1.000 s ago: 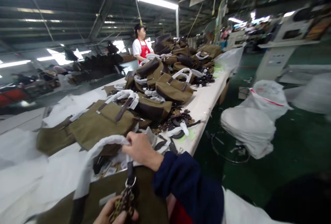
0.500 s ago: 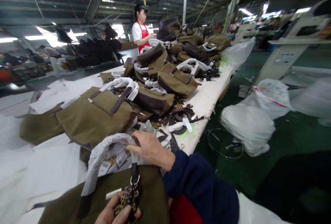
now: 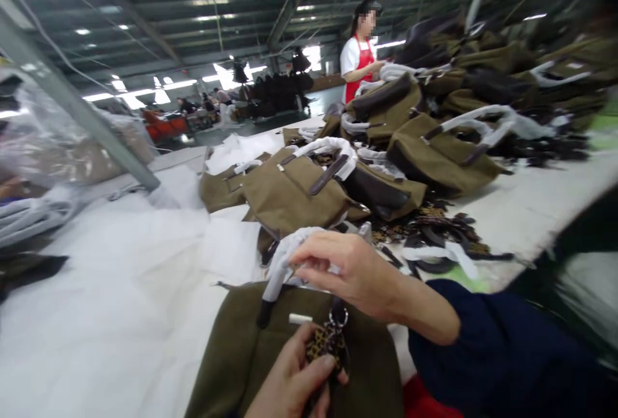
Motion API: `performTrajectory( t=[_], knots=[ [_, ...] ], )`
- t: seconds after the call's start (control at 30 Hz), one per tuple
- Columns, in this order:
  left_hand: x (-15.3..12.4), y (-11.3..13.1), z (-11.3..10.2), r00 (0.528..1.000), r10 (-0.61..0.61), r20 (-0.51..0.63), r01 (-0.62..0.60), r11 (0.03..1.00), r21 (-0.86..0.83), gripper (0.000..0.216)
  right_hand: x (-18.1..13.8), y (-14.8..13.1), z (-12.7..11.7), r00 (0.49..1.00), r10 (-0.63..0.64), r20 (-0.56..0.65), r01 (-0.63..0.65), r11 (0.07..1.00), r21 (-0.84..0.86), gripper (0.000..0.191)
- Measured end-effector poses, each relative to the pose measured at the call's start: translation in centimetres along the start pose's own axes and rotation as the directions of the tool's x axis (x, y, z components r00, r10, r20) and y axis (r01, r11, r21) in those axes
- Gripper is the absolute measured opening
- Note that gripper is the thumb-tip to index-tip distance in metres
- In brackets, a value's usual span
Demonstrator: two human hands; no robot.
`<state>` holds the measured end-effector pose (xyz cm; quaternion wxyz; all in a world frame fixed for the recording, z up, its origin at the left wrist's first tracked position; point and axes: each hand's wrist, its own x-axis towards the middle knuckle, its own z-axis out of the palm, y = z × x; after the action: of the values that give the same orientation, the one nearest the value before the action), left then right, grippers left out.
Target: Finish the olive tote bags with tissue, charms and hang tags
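Observation:
An olive-green handbag [image 3: 232,360] stands upright right in front of me, with a small white tab on its front. Its handle [image 3: 277,276] is wrapped in white padding and ends in dark tips. My right hand [image 3: 357,270] reaches across above the bag, its fingers closed around the top of the wrapped handle. From a metal ring at the handle's right base hangs a leopard-print charm [image 3: 319,343]. My left hand [image 3: 294,376] pinches this charm against the bag's front between thumb and fingers. The right handle end is partly hidden behind my right wrist.
More olive bags [image 3: 294,189] with wrapped handles are heaped beyond. Coiled dark straps [image 3: 432,247] and leopard-print pieces lie to the right. White sheets [image 3: 120,315] cover the table at left, near a slanted metal post [image 3: 91,102]. A person in a red apron [image 3: 360,60] stands behind the heap.
The view has turned left, so everything sits further right. My right hand has shifted left along the handle toward its top. My left hand still holds the charm.

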<state>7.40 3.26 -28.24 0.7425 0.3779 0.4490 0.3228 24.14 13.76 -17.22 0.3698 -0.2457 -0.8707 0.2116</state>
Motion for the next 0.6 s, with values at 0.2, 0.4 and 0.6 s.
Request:
performTrajectory(
  t=[0.2, 0.4, 0.6],
  knots=[
    [-0.5, 0.7, -0.1, 0.994, 0.056, 0.099, -0.049, 0.996, -0.072, 0.051, 10.8, 3.6, 11.6, 0.859, -0.202, 0.471, 0.436, 0.772, -0.463, 0.017],
    [-0.6, 0.4, -0.7, 0.99, 0.073, 0.119, -0.064, 0.995, -0.079, 0.05, 13.7, 7.0, 17.1, 0.854, -0.121, 0.506, 0.406, 0.764, -0.502, 0.018],
    [-0.8, 0.7, -0.6, 0.991, 0.085, 0.105, -0.081, 0.996, -0.036, 0.035, 13.0, 2.8, 11.9, 0.936, -0.112, 0.334, 0.261, 0.856, -0.445, 0.031]
  ],
)
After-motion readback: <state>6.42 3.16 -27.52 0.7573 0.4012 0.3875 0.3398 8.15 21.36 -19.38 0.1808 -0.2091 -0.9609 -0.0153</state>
